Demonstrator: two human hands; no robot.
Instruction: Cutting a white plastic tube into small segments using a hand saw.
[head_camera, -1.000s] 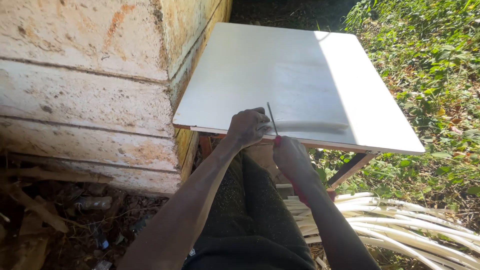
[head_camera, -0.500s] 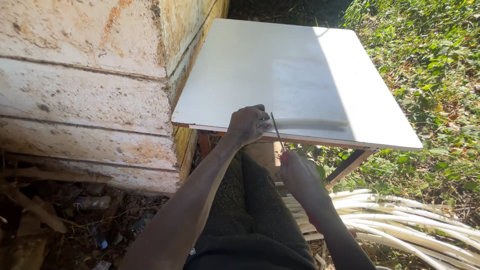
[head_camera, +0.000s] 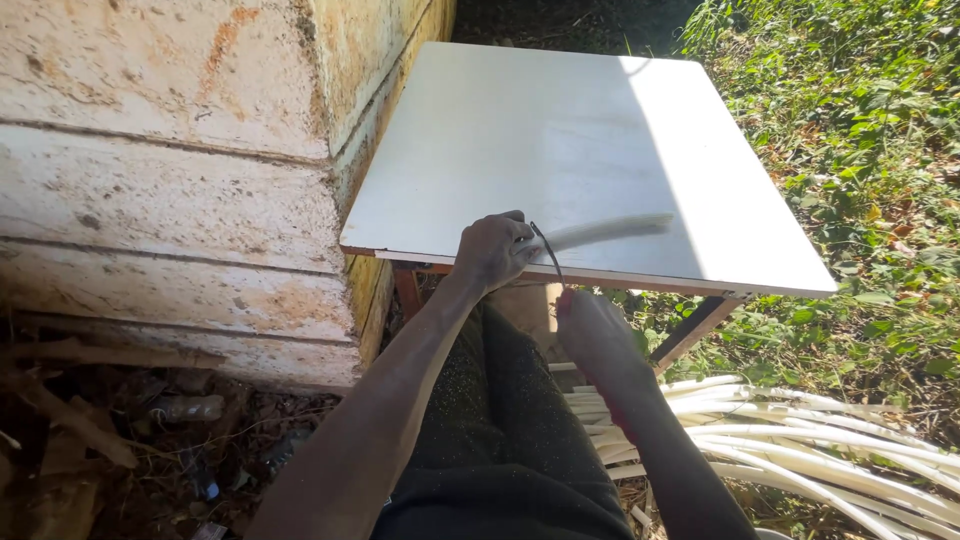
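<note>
left grip (head_camera: 492, 250) tight on 1 dark blade (head_camera: 546, 248) w/ 1 pale strip (head_camera: 610, 231) at table (head_camera: 520, 130) edge, right hand (head_camera: 595, 330) below, grip unclear

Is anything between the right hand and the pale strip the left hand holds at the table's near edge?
Nothing visible. The right hand sits just below the table edge, with open air up to the strip gripped by the left hand.
</note>
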